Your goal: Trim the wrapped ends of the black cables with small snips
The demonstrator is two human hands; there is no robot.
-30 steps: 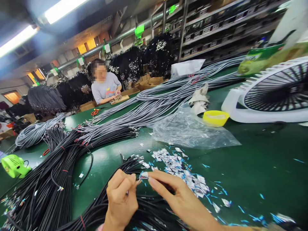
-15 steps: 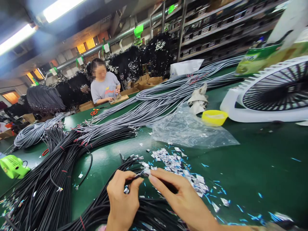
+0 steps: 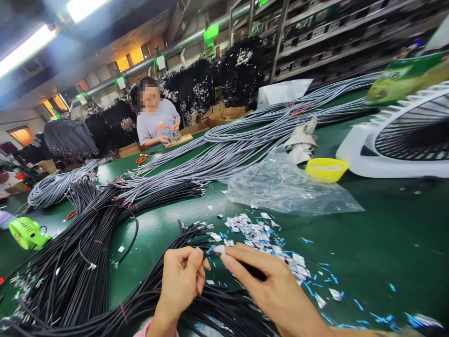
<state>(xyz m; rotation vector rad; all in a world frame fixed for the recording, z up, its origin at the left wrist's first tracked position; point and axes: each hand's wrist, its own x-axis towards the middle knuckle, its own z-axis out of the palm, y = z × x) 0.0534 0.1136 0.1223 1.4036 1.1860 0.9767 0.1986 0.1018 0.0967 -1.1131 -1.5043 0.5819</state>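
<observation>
My fingers [image 3: 242,253] are pinched on one cable end [image 3: 211,251] above the green table [image 3: 368,248], my left hand [image 3: 182,281] curled with its hold partly hidden, my right hand [image 3: 268,278] stretched in from the lower right, gripping the pale tip. Under them runs one bundle of black cables [image 3: 140,302], too many to count; beyond sit one scrap heap [image 3: 257,234], one yellow bowl [image 3: 326,176] and one cut-off white fan [image 3: 368,166].

Black cables [image 3: 217,302], green table [image 3: 382,238]
</observation>
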